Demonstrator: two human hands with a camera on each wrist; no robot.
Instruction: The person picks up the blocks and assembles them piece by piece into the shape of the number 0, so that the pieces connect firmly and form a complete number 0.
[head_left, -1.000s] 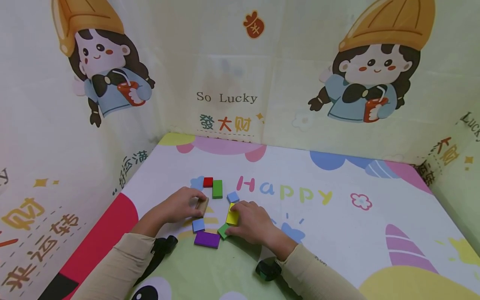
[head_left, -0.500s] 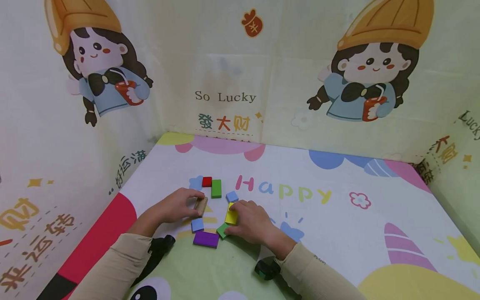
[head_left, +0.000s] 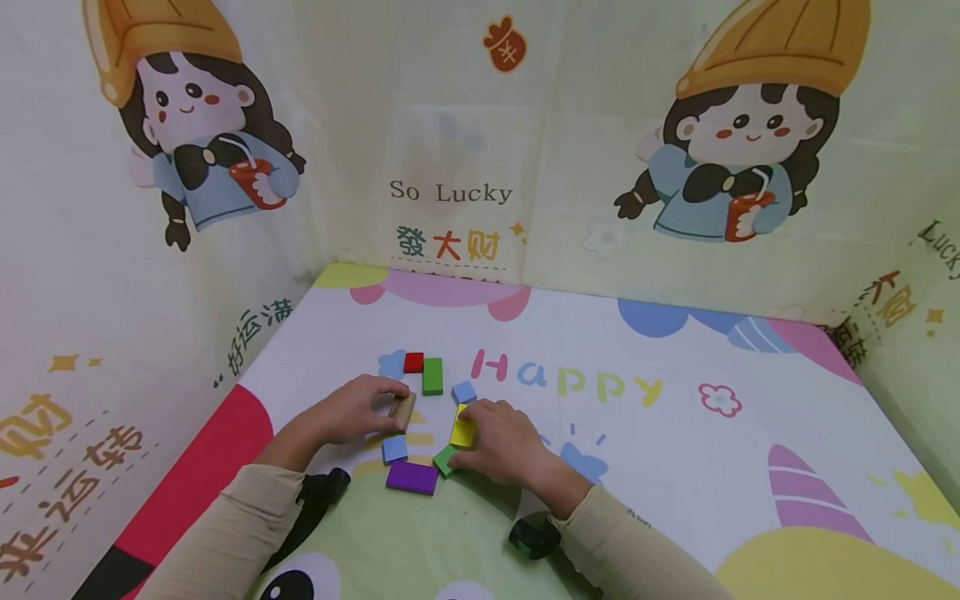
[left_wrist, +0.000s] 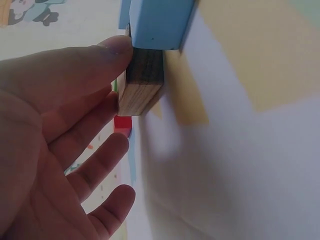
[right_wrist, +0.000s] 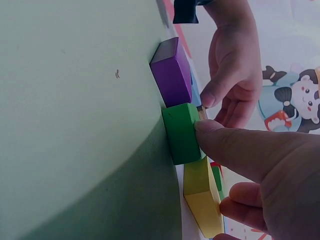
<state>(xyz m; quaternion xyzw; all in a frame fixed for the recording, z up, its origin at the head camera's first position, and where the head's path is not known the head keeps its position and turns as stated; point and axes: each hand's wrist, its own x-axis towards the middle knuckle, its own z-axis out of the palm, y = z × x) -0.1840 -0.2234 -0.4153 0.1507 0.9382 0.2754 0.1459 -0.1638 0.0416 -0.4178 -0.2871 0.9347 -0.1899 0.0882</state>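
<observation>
Several coloured blocks lie in a rough ring on the printed cloth. My left hand (head_left: 360, 410) pinches a bare wooden block (head_left: 403, 414) at the ring's left side, thumb near one end and index finger near the other. A blue block (head_left: 394, 450) stands close to the thumb. Across the ring, my right hand (head_left: 502, 442) spans a yellow block (head_left: 463, 429) and a small green block (head_left: 445, 460). In the right wrist view, its thumb touches the green block (right_wrist: 181, 135) while its fingers reach the yellow block (right_wrist: 202, 200), partly hidden. A purple block (head_left: 412, 477) sits nearest me.
At the ring's far side are a red block (head_left: 414, 362), a taller green block (head_left: 432, 376) and another blue block (head_left: 464, 392). Printed cloth walls (head_left: 570, 183) rise behind and beside the table. Black wrist straps hang under both forearms.
</observation>
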